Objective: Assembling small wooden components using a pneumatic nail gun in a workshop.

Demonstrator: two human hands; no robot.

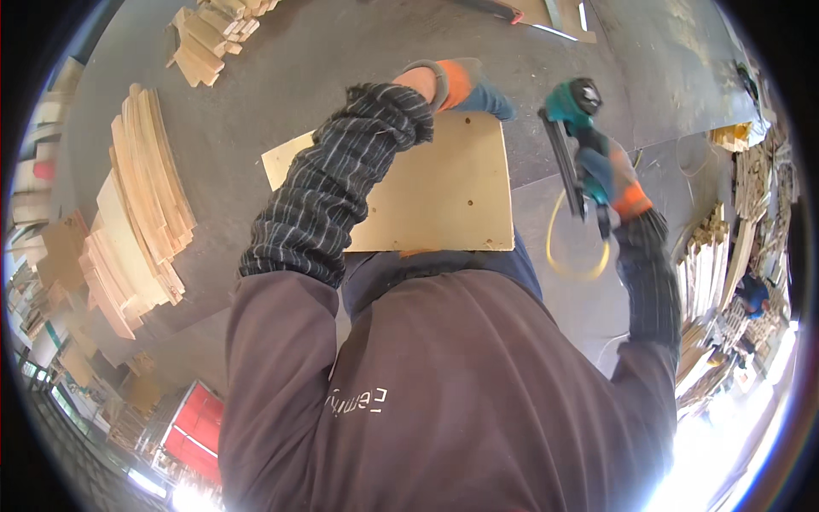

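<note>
A pale wooden board (pixel 435 188) with several small dark holes lies in front of my body, its near edge at my lap. My left hand (pixel 467 88), in an orange and blue-grey glove, grips its far edge near the right corner; the fingertips are partly hidden. Off to the right of the board, my right hand (pixel 612 175), gloved alike, is closed round the handle of a teal and black nail gun (pixel 570 102). The nail gun is raised, slightly blurred, and apart from the board. A yellow air hose (pixel 573 271) loops below it.
On the grey work surface (pixel 256 102), wooden strips (pixel 147 183) lie stacked at the left. More short wood pieces (pixel 209 38) are piled at the far left. A flat panel with tools (pixel 546 17) lies at the far edge. Timber stacks (pixel 706 256) stand at the right.
</note>
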